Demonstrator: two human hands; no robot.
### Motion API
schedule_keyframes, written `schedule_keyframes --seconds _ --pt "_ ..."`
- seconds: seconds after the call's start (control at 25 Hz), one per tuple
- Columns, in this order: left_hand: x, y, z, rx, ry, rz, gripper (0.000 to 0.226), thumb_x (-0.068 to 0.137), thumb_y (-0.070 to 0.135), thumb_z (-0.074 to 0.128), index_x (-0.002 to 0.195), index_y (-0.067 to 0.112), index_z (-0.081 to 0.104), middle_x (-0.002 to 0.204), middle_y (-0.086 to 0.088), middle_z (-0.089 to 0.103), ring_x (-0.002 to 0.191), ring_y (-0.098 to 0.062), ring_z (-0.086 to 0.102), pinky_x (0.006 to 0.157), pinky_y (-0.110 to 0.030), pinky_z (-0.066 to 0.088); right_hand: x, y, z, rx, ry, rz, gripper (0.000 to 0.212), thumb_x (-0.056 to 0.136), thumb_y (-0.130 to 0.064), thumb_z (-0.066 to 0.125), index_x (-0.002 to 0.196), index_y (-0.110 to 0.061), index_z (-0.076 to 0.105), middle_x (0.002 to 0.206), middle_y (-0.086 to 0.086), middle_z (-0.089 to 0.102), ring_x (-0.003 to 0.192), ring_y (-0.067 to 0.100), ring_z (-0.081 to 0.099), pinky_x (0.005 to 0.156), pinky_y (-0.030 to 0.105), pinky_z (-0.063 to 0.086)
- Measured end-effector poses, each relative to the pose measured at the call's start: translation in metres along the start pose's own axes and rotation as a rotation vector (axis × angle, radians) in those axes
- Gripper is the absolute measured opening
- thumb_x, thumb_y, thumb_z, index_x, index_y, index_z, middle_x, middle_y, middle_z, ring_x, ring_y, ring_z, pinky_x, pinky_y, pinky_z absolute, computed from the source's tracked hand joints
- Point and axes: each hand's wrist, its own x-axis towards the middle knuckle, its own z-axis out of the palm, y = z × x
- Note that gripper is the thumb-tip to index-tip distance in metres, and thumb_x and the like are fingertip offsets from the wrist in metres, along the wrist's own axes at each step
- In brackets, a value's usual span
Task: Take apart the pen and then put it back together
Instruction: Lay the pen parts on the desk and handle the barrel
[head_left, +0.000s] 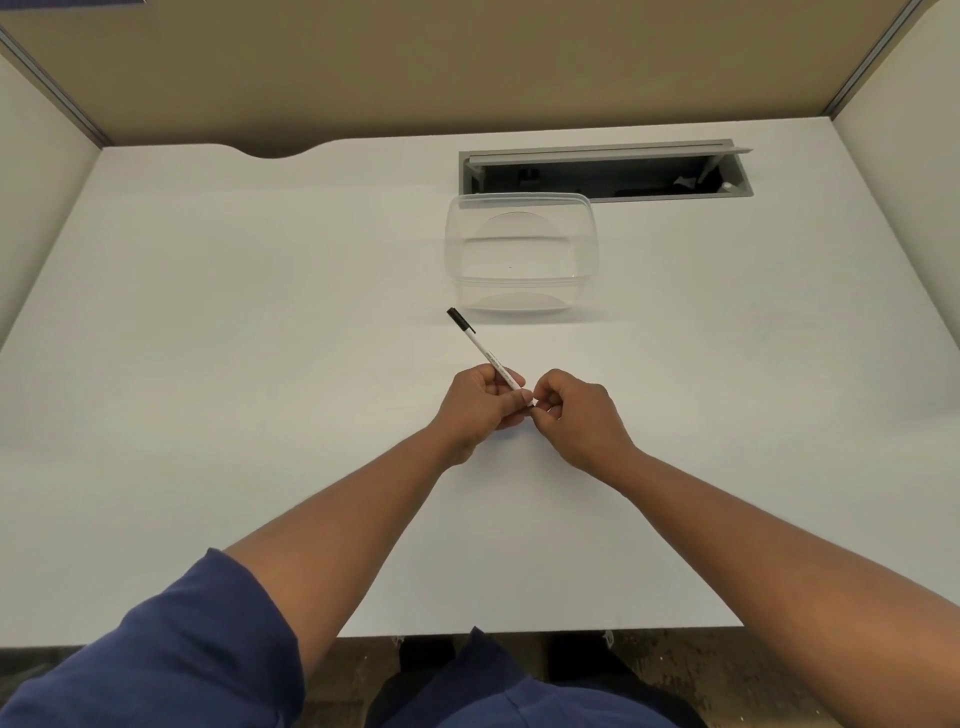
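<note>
Head view: our left hand (480, 402) steadies the pen (485, 355), cap toward 11 o'clock, so right hand (574, 415) fingers can pinch its end plug.

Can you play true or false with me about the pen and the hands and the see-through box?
1. The left hand is wrapped around the pen. True.
2. The pen lies inside the box. False: it is held above the desk, nearer the person than the box.
3. The pen's black cap points away from the person. True.
4. The box is full of pens. False: it looks empty.
5. The right hand rests flat on the desk. False: its fingertips pinch the pen's near end.
</note>
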Motion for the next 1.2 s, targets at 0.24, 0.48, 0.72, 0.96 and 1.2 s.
schedule_keyframes --seconds 0.24,0.48,0.72,0.96,1.2 --pt "-0.003 0.004 -0.001 -0.046 0.032 -0.022 0.021 0.086 0.000 0.076 0.104 0.004 0.065 0.092 -0.017 0.072 0.082 -0.023 0.074 0.073 -0.027 0.060 -0.004 0.005 -0.002 -0.034 -0.023 -0.005 0.010 0.083 -0.015 0.065 0.090 -0.020 0.060 0.078 -0.010 0.064 0.073 0.019 0.063 0.076 0.039 0.055" --pt "-0.006 0.003 0.004 -0.058 0.008 -0.026 0.021 0.086 0.000 0.075 0.103 0.005 0.064 0.087 -0.012 0.075 0.082 -0.022 0.074 0.075 -0.029 0.060 -0.004 0.001 -0.002 -0.019 -0.014 -0.034 0.010 0.085 -0.017 0.067 0.091 -0.019 0.060 0.081 -0.009 0.066 0.070 0.016 0.061 0.077 0.036 0.053" --pt "-0.006 0.005 0.001 -0.060 0.032 -0.032 0.023 0.086 0.002 0.076 0.106 0.003 0.065 0.091 -0.015 0.073 0.082 -0.024 0.074 0.075 -0.029 0.060 -0.008 0.008 -0.006 -0.040 -0.043 -0.006 0.015 0.084 -0.013 0.065 0.096 -0.021 0.061 0.079 -0.010 0.064 0.076 0.019 0.063 0.079 0.039 0.055" --pt "-0.004 0.004 -0.001 -0.001 0.080 -0.028 0.022 0.087 0.007 0.077 0.105 0.002 0.066 0.089 -0.013 0.073 0.079 -0.023 0.070 0.072 -0.029 0.059 -0.008 0.010 -0.008 -0.126 -0.094 -0.011 0.019 0.086 -0.013 0.060 0.102 -0.021 0.067 0.082 -0.008 0.067 0.077 0.019 0.061 0.077 0.036 0.053" --pt "0.002 0.005 -0.011 0.182 0.145 -0.072 0.018 0.087 0.016 0.077 0.101 0.009 0.067 0.082 0.000 0.070 0.070 -0.017 0.066 0.062 -0.025 0.052 -0.002 0.017 -0.020 -0.219 -0.099 -0.001 0.014 0.083 -0.014 0.059 0.091 -0.021 0.067 0.086 -0.005 0.069 0.080 0.022 0.062 0.072 0.038 0.054"
